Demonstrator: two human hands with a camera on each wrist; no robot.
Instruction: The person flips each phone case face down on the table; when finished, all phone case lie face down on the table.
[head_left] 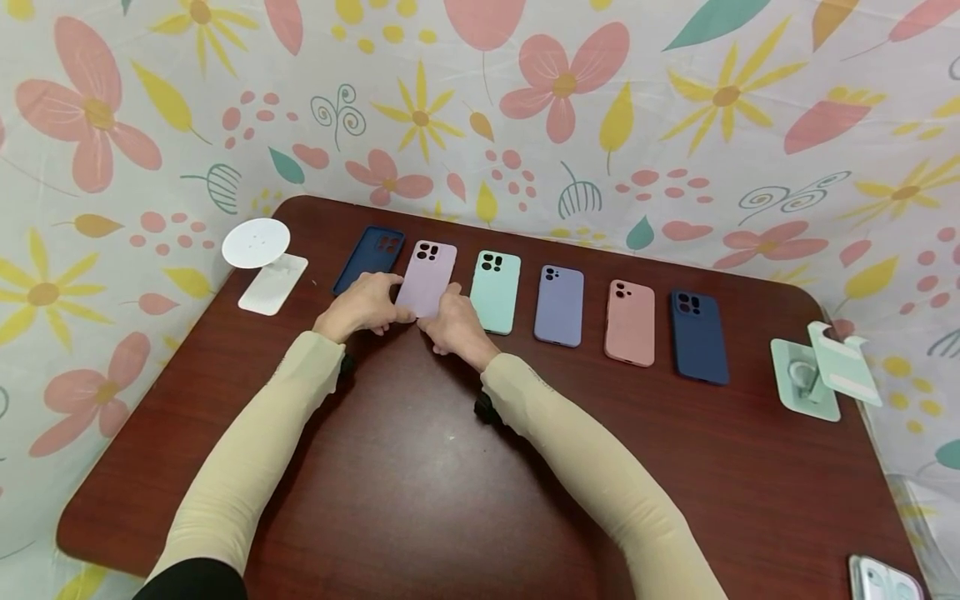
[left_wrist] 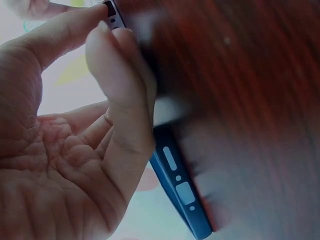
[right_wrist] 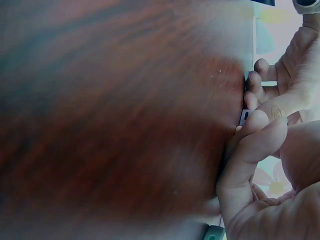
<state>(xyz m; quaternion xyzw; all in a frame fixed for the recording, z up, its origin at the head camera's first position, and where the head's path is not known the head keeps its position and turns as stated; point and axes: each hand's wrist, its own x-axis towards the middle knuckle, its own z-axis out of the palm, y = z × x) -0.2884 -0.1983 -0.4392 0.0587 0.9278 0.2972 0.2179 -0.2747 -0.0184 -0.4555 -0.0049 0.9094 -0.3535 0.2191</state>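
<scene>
A lilac phone case (head_left: 426, 282) lies back up on the table, camera cutouts at its far end. My left hand (head_left: 367, 304) holds it by the near left corner, and its thumb is at the case's near end in the left wrist view. At the near right corner, my right hand (head_left: 454, 323) grips the same case with thumb and fingers. Just left of it lies a dark blue phone case (head_left: 362, 260), its lower part close behind my left hand. A mint phone case (head_left: 496, 292) is to the right, beside my right hand.
Further right in the row are a periwinkle case (head_left: 559, 306), a pink case (head_left: 630, 323) and a navy case (head_left: 699, 337). A white stand (head_left: 273, 285) is at the far left, a mint stand (head_left: 813, 383) at the right. A phone-like object (head_left: 885, 579) lies at the near right edge.
</scene>
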